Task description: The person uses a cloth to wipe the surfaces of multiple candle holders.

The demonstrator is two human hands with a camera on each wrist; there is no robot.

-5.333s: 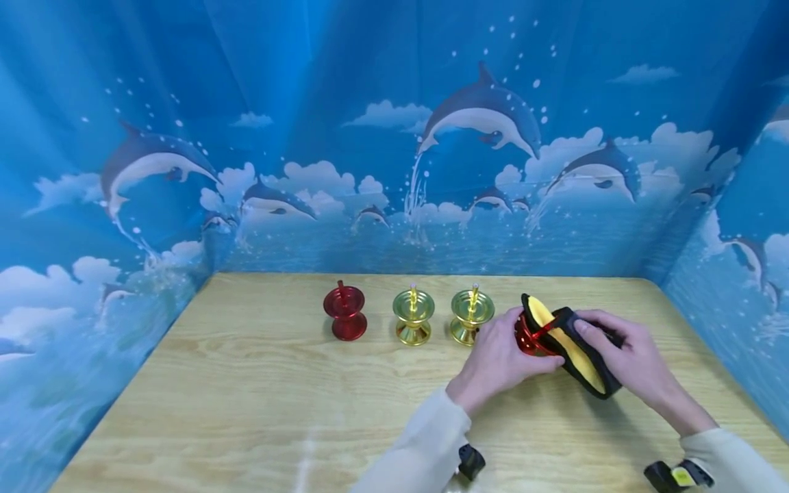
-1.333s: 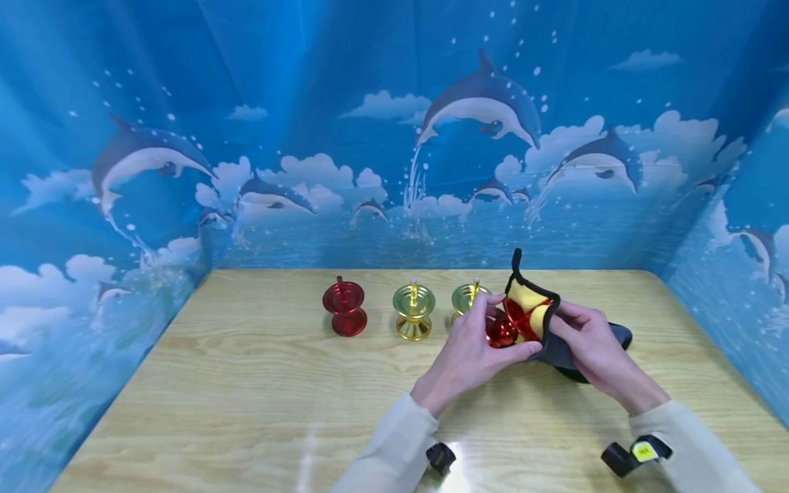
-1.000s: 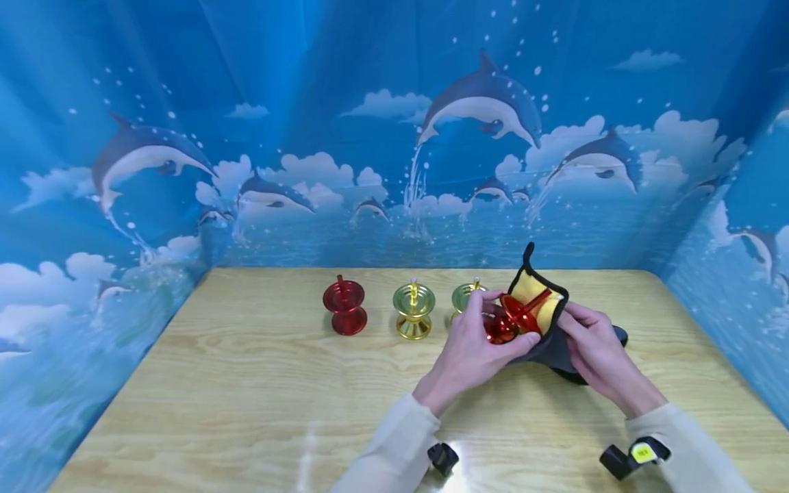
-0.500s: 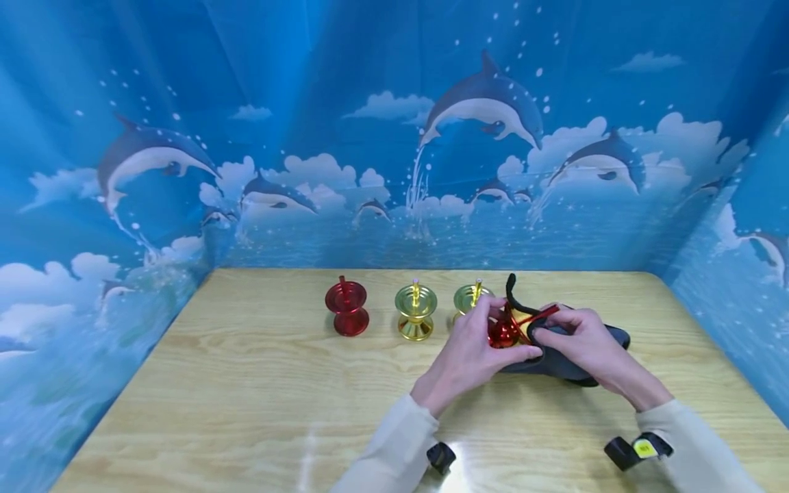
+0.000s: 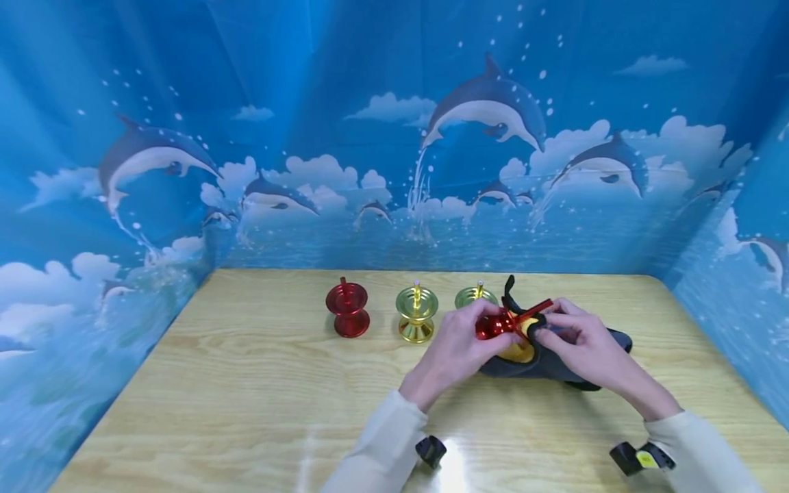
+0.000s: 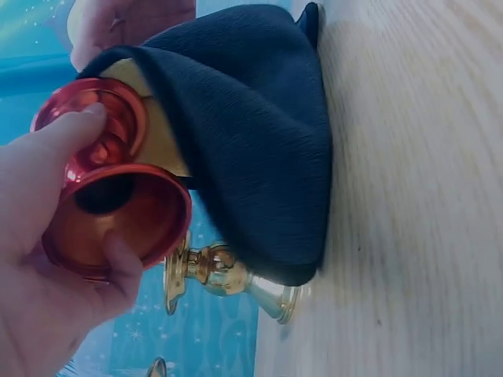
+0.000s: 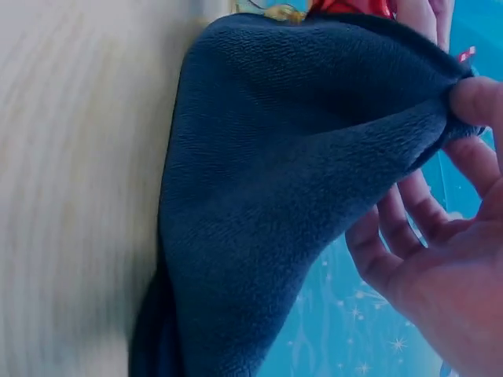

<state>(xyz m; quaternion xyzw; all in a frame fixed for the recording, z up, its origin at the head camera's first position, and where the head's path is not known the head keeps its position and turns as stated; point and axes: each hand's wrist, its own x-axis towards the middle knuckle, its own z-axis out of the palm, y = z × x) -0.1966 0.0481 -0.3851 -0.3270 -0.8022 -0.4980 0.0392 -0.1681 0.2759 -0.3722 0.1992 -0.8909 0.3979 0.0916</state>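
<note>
Left hand (image 5: 453,342) gripping red holder (image 5: 493,324) at pouch (image 5: 555,356) mouth, right hand (image 5: 576,339) pinching pouch edge, three more holders on worktop (image 5: 246,383)

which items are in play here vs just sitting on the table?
In play:
- left hand, gripping the red candle holder
- right hand, pinching the dark cloth with yellow lining against it

Just standing by:
- second red candle holder, upright, far left of the row
- two gold candle holders, upright
- wooden table
</note>
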